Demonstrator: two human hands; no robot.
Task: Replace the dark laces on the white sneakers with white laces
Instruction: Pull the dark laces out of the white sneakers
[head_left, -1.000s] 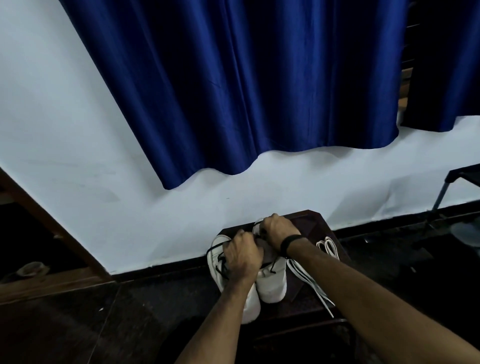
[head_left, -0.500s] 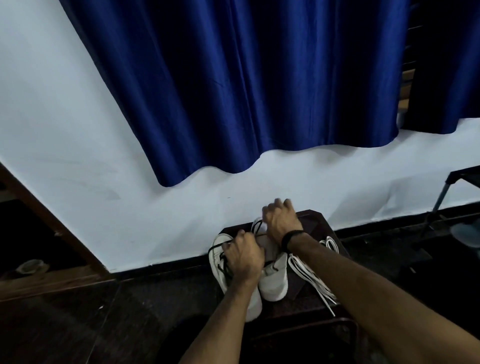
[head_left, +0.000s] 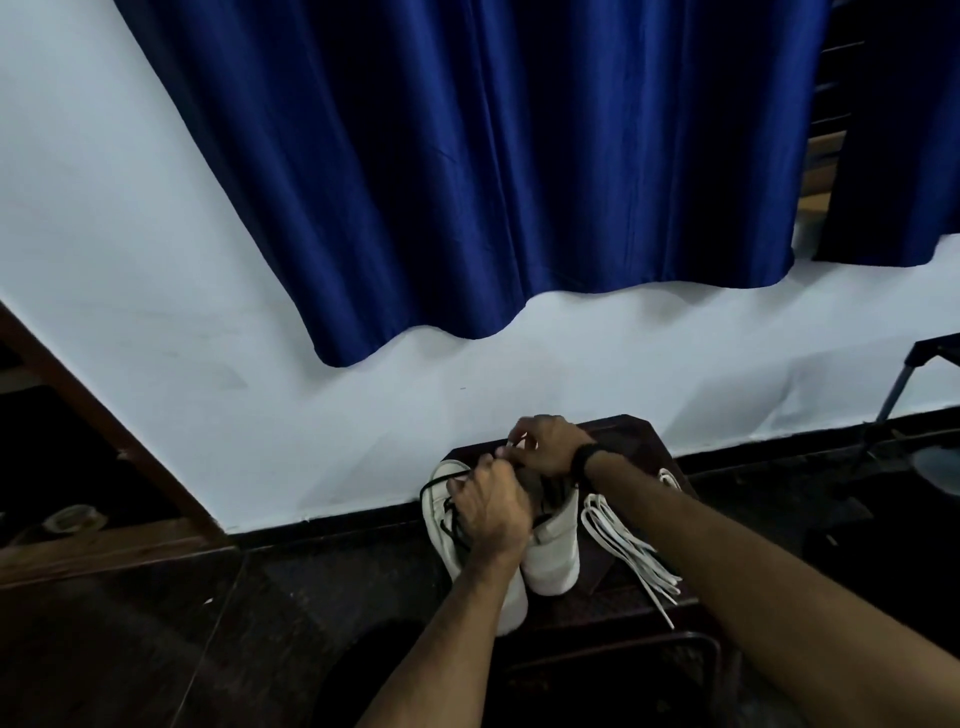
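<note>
Dark wooden stool (head_left: 639, 441) by white wall (head_left: 156, 260), blue curtain (head_left: 493, 156), both hands seemingly pinching sneaker (head_left: 553, 561) laces

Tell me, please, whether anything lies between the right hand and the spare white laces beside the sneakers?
Nothing visible does. The white laces lie loose on the dark stool, just right of the right sneaker, partly under the right forearm; the right hand is at the shoe's top.
</note>
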